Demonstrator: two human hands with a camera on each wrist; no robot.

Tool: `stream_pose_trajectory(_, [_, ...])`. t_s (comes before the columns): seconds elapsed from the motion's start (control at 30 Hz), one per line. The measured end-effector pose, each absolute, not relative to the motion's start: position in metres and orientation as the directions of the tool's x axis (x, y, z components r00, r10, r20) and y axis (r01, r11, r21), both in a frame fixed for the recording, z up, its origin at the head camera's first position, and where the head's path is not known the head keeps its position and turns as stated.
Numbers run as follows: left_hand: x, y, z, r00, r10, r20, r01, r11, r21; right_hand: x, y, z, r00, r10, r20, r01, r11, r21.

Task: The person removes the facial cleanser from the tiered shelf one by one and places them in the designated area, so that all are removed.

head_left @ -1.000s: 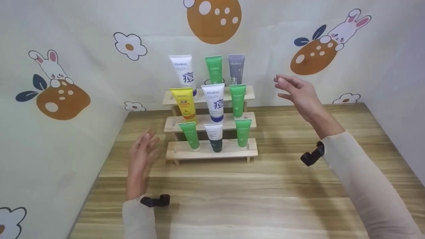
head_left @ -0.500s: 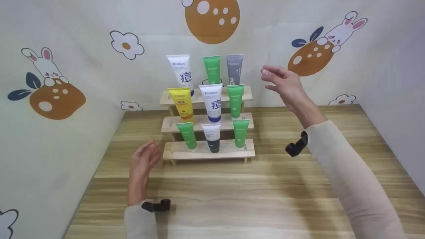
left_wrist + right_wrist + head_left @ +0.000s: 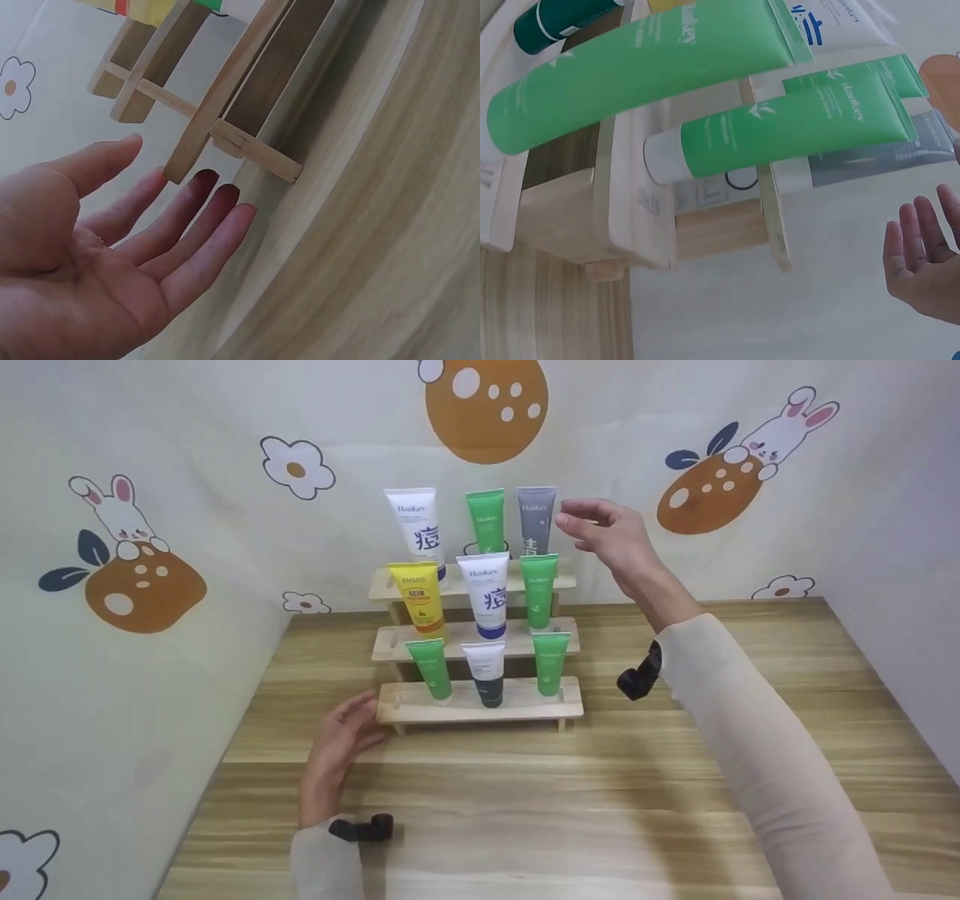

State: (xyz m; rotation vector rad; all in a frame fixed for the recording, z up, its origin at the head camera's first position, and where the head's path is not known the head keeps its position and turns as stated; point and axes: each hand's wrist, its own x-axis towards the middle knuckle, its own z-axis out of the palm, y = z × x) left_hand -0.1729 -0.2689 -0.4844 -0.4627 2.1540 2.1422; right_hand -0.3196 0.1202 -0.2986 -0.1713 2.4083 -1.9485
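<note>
A three-tier wooden rack (image 3: 405,709) holds three upright squeeze tubes on each tier. My right hand (image 3: 619,540) is beside the grey tube (image 3: 535,514) at the right of the top tier, its fingertips right at the tube's upper edge. In the right wrist view, the fingers (image 3: 913,238) are extended near that tube's crimped end, gripping nothing. Low on the left, my left hand (image 3: 341,746) has relaxed fingers at the end of the bottom board. The left wrist view shows its fingertips (image 3: 241,214) close to the board end (image 3: 180,154), with the palm bare.
Other tubes include a yellow one (image 3: 418,598), a tall white one (image 3: 484,594), a green one (image 3: 538,591) and a white and dark green one (image 3: 486,671). The rack stands on a wood-grain table (image 3: 480,810), before a printed cloth backdrop (image 3: 600,450).
My right hand has moved left to the grey tube. The left hand has come slightly down and right, to the bottom board's end. The tubes and rack stay put.
</note>
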Motion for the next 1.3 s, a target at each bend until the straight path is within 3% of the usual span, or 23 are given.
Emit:
stream_pose_trajectory(0.73, [-0.171, -0.269, -0.51, -0.949, -0.123, -0.29, -0.275, -0.126, 0.953, -0.332, 0.098, -0.3, -0.996, -0.089, -0.012, -0.015, 0.305, -0.952])
stream_pose_trajectory(1.3, [-0.177, -0.277, -0.509, -0.938, -0.12, -0.324, -0.306, -0.151, 0.94, -0.335, 0.136, -0.292, -0.998, -0.01, 0.069, -0.07, 0.134, -0.988])
